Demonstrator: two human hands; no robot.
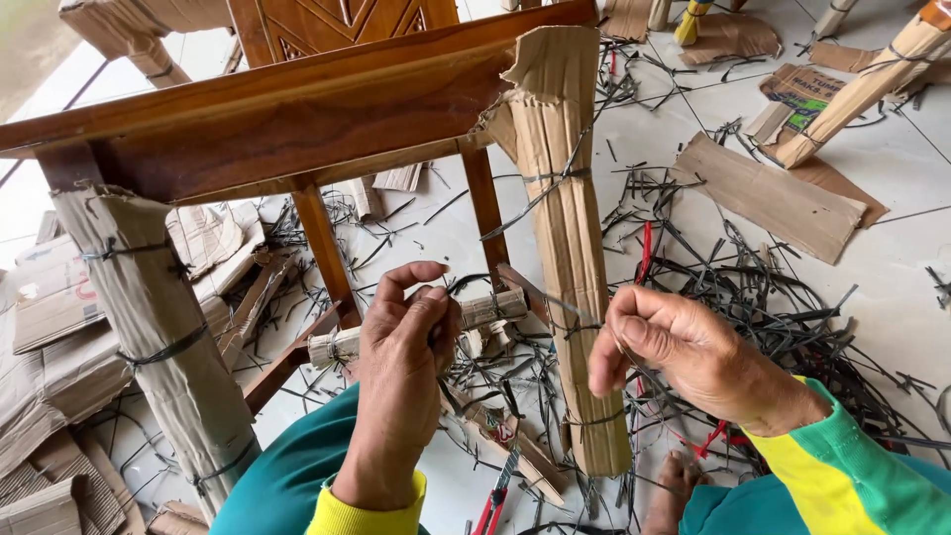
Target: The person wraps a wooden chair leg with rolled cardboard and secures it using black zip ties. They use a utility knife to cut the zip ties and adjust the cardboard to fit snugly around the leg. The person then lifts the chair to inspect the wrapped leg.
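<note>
Strapping, a thin dark plastic band point(555, 309), runs between the two hands, near the middle of the scene, stretched across the front of the cardboard-wrapped table leg point(570, 248). The left hand point(401, 342) is closed, thumb and curled fingers pinching one end of the band just left of that leg. The right hand point(674, 347) is closed too, its fingers folded round the other end just right of the leg, close beside the cardboard. The band looks narrow, flat and dark grey, pulled nearly straight from hand to hand, and it crosses the leg low down, below another dark band point(555, 178) already tied round the cardboard higher up.

Each wrist shows a green sleeve with a yellow cuff. Between the hands and a little farther away, a short cardboard-wrapped rail point(490, 309) lies level, joining the lower parts of the frame. The wrapped leg belongs to a brown wooden table point(297, 119) that spans the far left; its near left leg point(158, 337) is also sheathed in cardboard and bound with several dark bands. Near the bottom edge lies a tool with red handles point(490, 510), and a bare foot point(674, 490) rests beside it. Cut scraps of dark strapping point(792, 317) litter the pale tiled floor point(892, 258) to the right, along with flat cardboard offcuts point(768, 198).
</note>
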